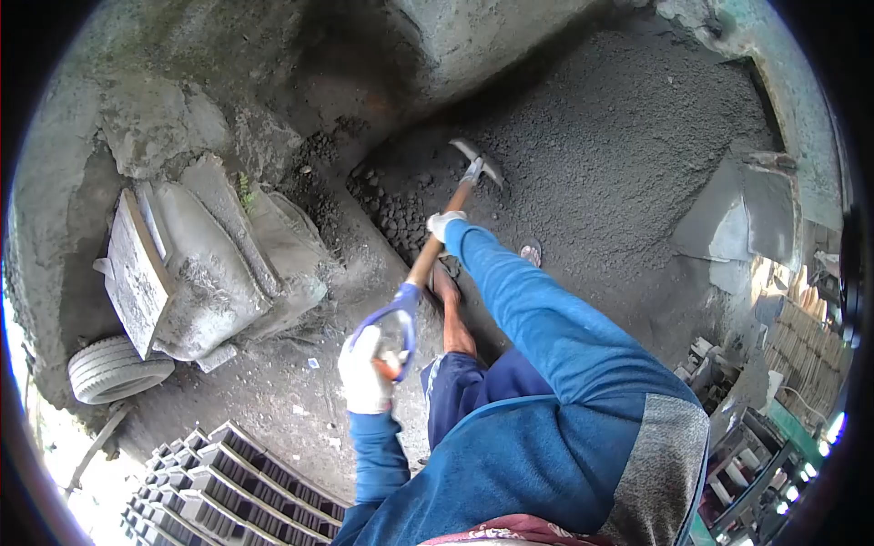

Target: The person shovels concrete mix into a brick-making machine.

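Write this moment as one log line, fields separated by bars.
left hand: grips shovel D-handle | right hand: grips shaft | blade: in grey sand pile | wheelbarrow: left

The shovel point(435, 246) had a wooden shaft and a blue D-shaped handle. It pointed away at a slant, its metal blade resting on the dark grey sand pile point(619, 155).

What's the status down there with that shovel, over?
Left hand on the shovel grip, right hand partway down its shaft. Blade in the dark gravel pile. Wheelbarrow stands off left, apart.
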The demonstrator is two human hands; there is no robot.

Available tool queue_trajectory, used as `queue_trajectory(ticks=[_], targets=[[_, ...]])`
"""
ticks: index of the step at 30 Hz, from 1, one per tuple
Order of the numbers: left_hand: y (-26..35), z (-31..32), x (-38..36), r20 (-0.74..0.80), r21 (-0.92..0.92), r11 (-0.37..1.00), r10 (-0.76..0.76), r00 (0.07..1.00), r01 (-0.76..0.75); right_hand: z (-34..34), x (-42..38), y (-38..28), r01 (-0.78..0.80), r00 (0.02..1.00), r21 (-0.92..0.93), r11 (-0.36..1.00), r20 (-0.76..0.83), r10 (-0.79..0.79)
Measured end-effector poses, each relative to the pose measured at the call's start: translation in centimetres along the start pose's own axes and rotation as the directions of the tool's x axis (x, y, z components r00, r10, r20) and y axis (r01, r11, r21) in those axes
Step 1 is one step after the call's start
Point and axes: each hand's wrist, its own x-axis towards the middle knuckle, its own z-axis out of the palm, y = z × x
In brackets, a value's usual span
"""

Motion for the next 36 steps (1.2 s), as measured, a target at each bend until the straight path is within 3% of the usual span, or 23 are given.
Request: queue_trajectory(ticks=[3,4,6,7,8,11,13,14,15,16,17,18,20,22,23,24,26,28,29,32,34,35,36], targets=[[1.3,-3.5,-1.9,-0.168,-0.084,0.994,0.05,0.984,-0.065,-0.7,-11.7,-2.6,-0.113,0.944,0.141,0.984,0.324,0.062],[2.7,-4.6,-3.9,-0.12,0.037,0.994,0.106,0.987,-0.102,2.0,-11.3,-0.9,0.097,0.926,-0.053,0.994,0.37,-0.071],[4.3,-5.5,-7.8,-0.051,0.186,0.964,0.204,0.978,-0.191,7.5,-10.4,3.0,0.512,0.832,-0.39,0.765,0.445,-0.33],[4.5,-5.5,-9.0,-0.027,0.218,0.947,0.249,0.968,-0.237,2.2,-16.5,1.9,0.287,0.876,-0.127,0.95,0.435,-0.206],[4.3,-5.8,-9.8,-0.022,0.111,0.966,0.238,0.971,-0.234,-4.3,-23.7,0.0,0.018,0.906,0.15,0.989,0.416,-0.08],[3.6,-2.3,-12.6,-0.047,0.161,0.95,0.279,0.959,-0.268,-4.2,-18.7,3.8,0.035,0.887,0.175,0.984,0.448,-0.111],[0.5,-1.5,-11.7,-0.079,0.165,0.952,0.274,0.958,-0.258,-10.3,-20.8,1.7,0.142,0.973,0.029,0.989,0.179,-0.145],[-1.1,-1.0,-10.5,-0.005,0.169,0.961,0.222,0.975,-0.218,-6.3,-13.5,3.7,0.179,0.976,0.083,0.98,0.112,-0.188],[-3.4,0.3,-9.0,0.025,0.153,0.966,0.206,0.978,-0.207,-9.7,-13.5,2.5,0.266,0.959,0.077,0.961,0.08,-0.272],[-5.4,1.4,-7.7,0.076,0.138,0.974,0.17,0.982,-0.18,-12.6,-13.4,0.6,0.18,0.969,0.085,0.98,0.154,-0.191],[-8.3,3.0,-5.9,0.006,0.019,0.991,0.135,0.991,-0.135,-9.6,-6.1,1.5,0.277,0.961,-0.034,0.96,0.023,-0.276],[-9.9,5.2,-5.0,-0.024,-0.103,0.989,0.107,0.994,-0.109,-9.4,-2.9,1.0,0.095,0.987,0.074,0.993,0.121,-0.104],[-11.5,3.9,-3.7,0.011,-0.148,0.988,0.042,0.999,-0.04,-6.6,0.8,2.0,0.187,0.966,-0.138,0.973,0.208,-0.156],[-9.1,1.3,-4.4,-0.118,-0.159,0.986,0.032,0.993,-0.05,-5.0,-4.6,0.8,0.087,0.97,-0.077,0.993,0.234,-0.067],[-6.1,1.4,-6.3,-0.212,-0.161,0.986,0.007,0.977,-0.042,-5.3,-9.7,-0.3,-0.048,0.955,0.126,0.991,0.297,0.008],[-4.1,0.7,-8.1,-0.212,-0.213,0.968,0.083,0.974,-0.129,-4.1,-13.2,0.2,-0.055,0.946,0.143,0.988,0.325,0.006],[-1.4,-0.8,-12.1,-0.091,0.018,0.959,0.283,0.955,-0.282,-3.1,-17.4,1.6,0.109,0.789,0.071,0.992,0.601,-0.129],[1.1,1.8,-17.0,-0.074,0.118,0.926,0.368,0.927,-0.358,-1.9,-20.0,4.4,0.228,0.759,0.129,0.965,0.598,-0.259],[1.6,2.0,-18.9,-0.007,0.142,0.92,0.369,0.929,-0.365,-1.3,-20.4,5.8,0.043,0.754,0.251,0.967,0.627,-0.196],[3.3,9.5,-25.5,-0.024,0.622,0.741,0.344,0.939,-0.255,-9.3,-21.4,8.6,-0.212,0.766,0.506,0.836,0.618,-0.18],[1.8,10.6,-28.0,0.199,0.738,0.573,0.321,0.926,-0.357,-12.5,-18.1,12.1,-0.428,0.676,0.593,0.682,0.711,-0.194],[0.9,10.5,-28.9,0.342,0.747,0.495,0.288,0.895,-0.444,-20.0,-20.6,12.7,-0.463,0.694,0.594,0.658,0.704,-0.147],[1.3,11.2,-28.7,0.497,0.751,0.424,0.141,0.856,-0.506,-20.1,-15.6,14.7,-0.381,0.718,0.623,0.683,0.665,-0.206]])
